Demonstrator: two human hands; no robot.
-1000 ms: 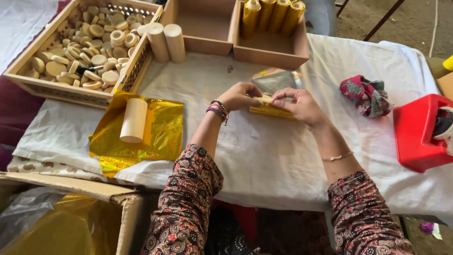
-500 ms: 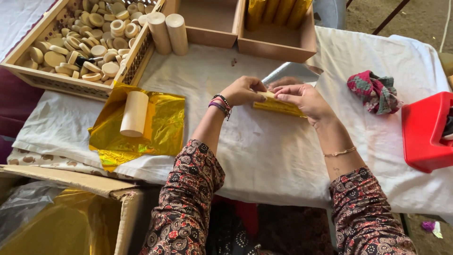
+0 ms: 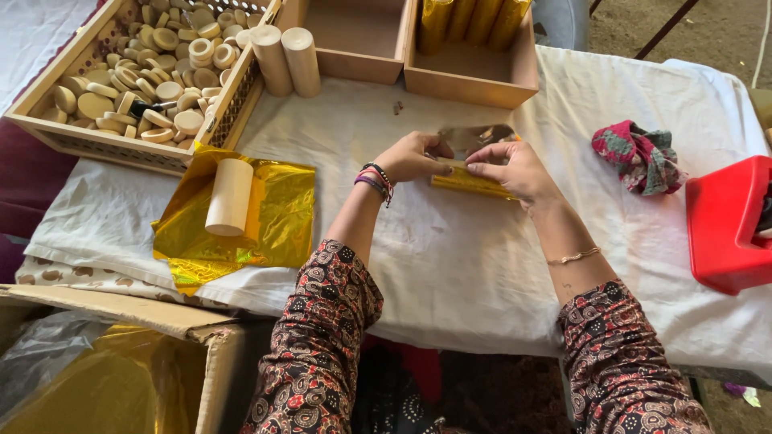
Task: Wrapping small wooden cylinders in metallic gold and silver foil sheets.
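On the white cloth in the middle, a cylinder half wrapped in gold foil (image 3: 473,180) lies on its side. My left hand (image 3: 416,157) presses on its left end and my right hand (image 3: 512,169) holds its right part, fingers pinching the foil. The loose foil flap (image 3: 476,137) sticks up behind the hands, silver side showing. To the left, a bare pale cylinder (image 3: 230,196) lies on a stack of gold foil sheets (image 3: 277,215).
A wooden tray (image 3: 100,145) of several pale discs sits top left, with two bare cylinders (image 3: 288,58) beside it. A wooden box (image 3: 470,80) holds gold-wrapped cylinders. A crumpled cloth (image 3: 638,157) and red container (image 3: 724,225) lie right. A cardboard box (image 3: 121,321) is bottom left.
Both hands have kept working on the gold-wrapped cylinder in the same spot, with the fingers shifting slightly along the foil. The camera view has tilted a little.
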